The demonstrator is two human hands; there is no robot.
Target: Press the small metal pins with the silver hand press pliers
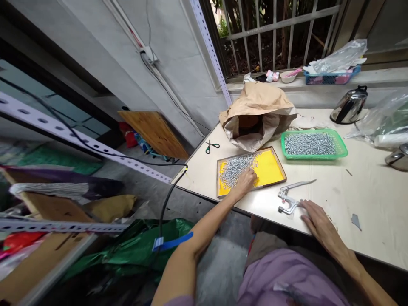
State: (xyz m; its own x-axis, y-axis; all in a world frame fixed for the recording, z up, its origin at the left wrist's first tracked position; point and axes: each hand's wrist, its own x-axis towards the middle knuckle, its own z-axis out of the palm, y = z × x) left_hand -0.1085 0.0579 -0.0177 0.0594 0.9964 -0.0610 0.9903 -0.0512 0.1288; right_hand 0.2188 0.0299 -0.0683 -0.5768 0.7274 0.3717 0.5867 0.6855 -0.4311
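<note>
My left hand (245, 181) is over a shallow tray (278, 183) with a brown rim and a yellow bottom. Its fingers are curled down at the edge of a pile of small silvery metal pieces (234, 169), which look like rivets or short screws. Whatever those fingers hold is hidden beneath them. On the tabletop near the front edge, my right hand (317, 217) lies with fingers stretched out. Its fingertips reach the end of metal hand pliers (290, 203) with a spring and a C-shaped jaw, lying on the table.
A green plastic basket (342, 148) full of similar metal pieces stands behind the pliers. An open brown paper bag (258, 102) slumps behind the tray. Green-handled scissors (211, 147) lie left. A shiny kettle (349, 106) and clear plastic bag (387, 117) stand right. A black cable (164, 208) hangs left.
</note>
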